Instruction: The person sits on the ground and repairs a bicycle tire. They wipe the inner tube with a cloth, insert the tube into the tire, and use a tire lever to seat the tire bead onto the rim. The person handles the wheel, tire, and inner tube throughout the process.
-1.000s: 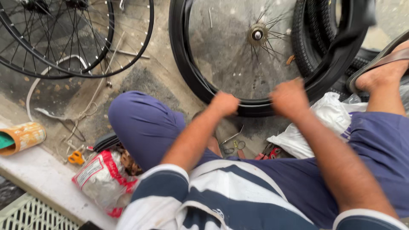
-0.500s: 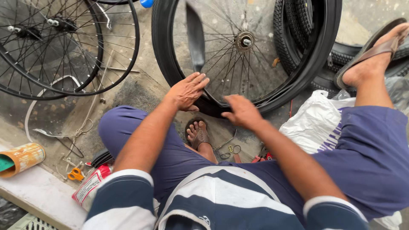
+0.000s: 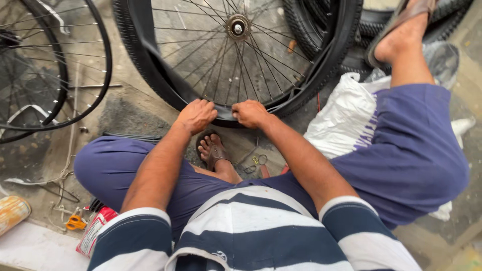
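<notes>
Left hand [image 3: 197, 115] & right hand [image 3: 249, 113] both grip the black bike tyre [image 3: 321, 65], side by side, fingers curled tight.

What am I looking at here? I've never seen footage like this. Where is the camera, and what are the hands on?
The camera sits on a person's head and looks down at their lap and arms. They sit on the ground. The left hand and right hand both press on the near edge of a black bicycle tyre on a spoked wheel, close together. Another bare wheel lies to the left, a white plastic bag to the right, and orange scissors near the left knee.
</notes>
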